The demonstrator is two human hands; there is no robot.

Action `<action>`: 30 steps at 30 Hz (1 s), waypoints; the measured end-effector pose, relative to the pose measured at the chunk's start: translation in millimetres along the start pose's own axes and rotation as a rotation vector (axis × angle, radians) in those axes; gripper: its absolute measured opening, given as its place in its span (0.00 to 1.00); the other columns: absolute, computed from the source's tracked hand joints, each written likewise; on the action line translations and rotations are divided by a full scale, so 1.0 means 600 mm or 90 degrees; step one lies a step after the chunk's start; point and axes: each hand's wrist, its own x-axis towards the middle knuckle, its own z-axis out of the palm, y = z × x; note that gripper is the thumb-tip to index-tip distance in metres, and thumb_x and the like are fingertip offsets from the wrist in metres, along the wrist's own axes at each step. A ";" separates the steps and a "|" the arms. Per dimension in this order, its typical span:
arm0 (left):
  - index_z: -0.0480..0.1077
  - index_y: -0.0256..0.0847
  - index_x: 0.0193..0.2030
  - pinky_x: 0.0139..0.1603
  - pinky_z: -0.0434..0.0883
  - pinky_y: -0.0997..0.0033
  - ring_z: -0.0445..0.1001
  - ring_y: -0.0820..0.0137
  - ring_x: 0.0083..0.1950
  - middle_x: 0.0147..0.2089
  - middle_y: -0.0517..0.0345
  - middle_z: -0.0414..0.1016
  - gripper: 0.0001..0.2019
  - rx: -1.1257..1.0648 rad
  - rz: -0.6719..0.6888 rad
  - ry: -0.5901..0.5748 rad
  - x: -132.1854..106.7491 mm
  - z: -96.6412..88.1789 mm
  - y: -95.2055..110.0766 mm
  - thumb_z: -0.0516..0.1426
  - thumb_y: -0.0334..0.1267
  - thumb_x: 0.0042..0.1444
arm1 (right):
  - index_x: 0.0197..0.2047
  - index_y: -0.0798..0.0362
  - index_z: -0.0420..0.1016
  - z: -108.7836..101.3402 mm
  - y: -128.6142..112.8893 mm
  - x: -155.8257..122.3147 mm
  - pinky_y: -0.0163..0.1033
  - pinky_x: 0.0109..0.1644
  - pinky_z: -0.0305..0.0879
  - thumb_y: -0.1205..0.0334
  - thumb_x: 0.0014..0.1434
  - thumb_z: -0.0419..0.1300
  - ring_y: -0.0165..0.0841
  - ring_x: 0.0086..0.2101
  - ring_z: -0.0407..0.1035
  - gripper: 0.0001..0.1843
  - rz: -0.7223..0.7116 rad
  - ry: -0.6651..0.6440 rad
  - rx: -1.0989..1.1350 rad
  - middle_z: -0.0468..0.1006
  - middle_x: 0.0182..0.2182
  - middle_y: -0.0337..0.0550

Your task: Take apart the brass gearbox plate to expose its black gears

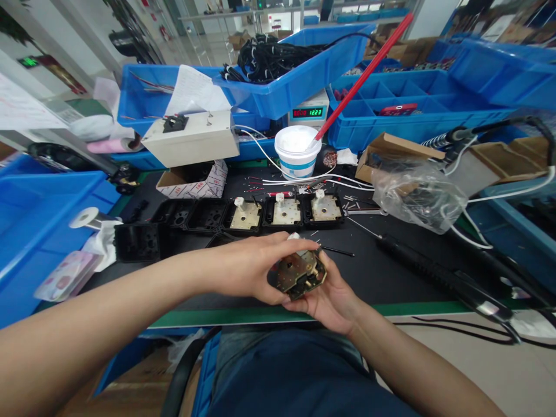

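Note:
Both hands grip one brass-coloured metal mechanism (299, 273) above the front edge of the bench. My left hand (256, 263) is closed over its left side and top edge, thumb below. Around its right side and underside wraps my right hand (332, 292). Part of the mechanism is hidden by the fingers. Behind the hands stands a row of black square housings; three hold metal plates with white knobs, such as the left plate (244, 217), the middle plate (282, 213) and the right plate (325, 209). Black housings without plates (208, 215) continue the row leftward.
An electric screwdriver (428, 269) lies to the right, its thin bit pointing at the row. A white tub (297, 152) with a red stick (365, 78) stands behind. Blue bins (278, 95) line the back. A clear plastic bag (421, 194) and a spool (88, 218) flank the work area.

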 end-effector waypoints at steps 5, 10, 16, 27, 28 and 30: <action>0.50 0.45 0.64 0.49 0.67 0.66 0.68 0.62 0.49 0.50 0.50 0.66 0.40 0.024 -0.007 -0.004 0.001 -0.003 0.007 0.60 0.35 0.43 | 0.48 0.54 0.69 0.000 0.002 -0.003 0.36 0.39 0.72 0.40 0.54 0.56 0.32 0.35 0.74 0.28 0.005 -0.024 0.003 0.78 0.41 0.46; 0.52 0.45 0.63 0.50 0.66 0.67 0.67 0.62 0.50 0.50 0.52 0.67 0.40 0.010 0.004 -0.018 0.002 -0.005 0.009 0.61 0.34 0.42 | 0.48 0.54 0.69 0.000 0.006 -0.002 0.37 0.38 0.72 0.42 0.53 0.57 0.33 0.36 0.73 0.27 -0.014 -0.003 -0.003 0.77 0.41 0.47; 0.53 0.47 0.62 0.48 0.67 0.68 0.68 0.64 0.47 0.47 0.53 0.65 0.39 -0.020 -0.022 -0.010 0.003 -0.004 0.006 0.62 0.33 0.42 | 0.48 0.54 0.69 -0.001 0.006 0.001 0.39 0.39 0.73 0.43 0.54 0.57 0.34 0.37 0.74 0.26 -0.016 0.014 -0.009 0.77 0.43 0.47; 0.45 0.49 0.63 0.45 0.72 0.64 0.74 0.66 0.47 0.50 0.53 0.69 0.38 -0.442 -0.106 -0.129 0.008 -0.015 -0.025 0.58 0.28 0.47 | 0.55 0.56 0.63 0.026 0.000 0.018 0.33 0.38 0.74 0.36 0.58 0.46 0.31 0.34 0.75 0.35 0.045 0.029 0.077 0.75 0.42 0.49; 0.46 0.48 0.62 0.45 0.72 0.64 0.74 0.66 0.46 0.50 0.53 0.70 0.38 -0.434 -0.107 -0.128 0.008 -0.017 -0.026 0.59 0.29 0.47 | 0.55 0.56 0.63 0.028 0.000 0.018 0.33 0.38 0.74 0.34 0.57 0.46 0.31 0.34 0.75 0.36 0.051 0.032 0.076 0.75 0.42 0.50; 0.47 0.47 0.62 0.46 0.72 0.65 0.74 0.66 0.46 0.49 0.54 0.71 0.37 -0.396 -0.099 -0.113 0.008 -0.018 -0.028 0.60 0.30 0.47 | 0.55 0.57 0.64 0.030 0.001 0.015 0.34 0.39 0.73 0.33 0.56 0.44 0.32 0.35 0.74 0.39 0.059 0.033 0.064 0.75 0.42 0.51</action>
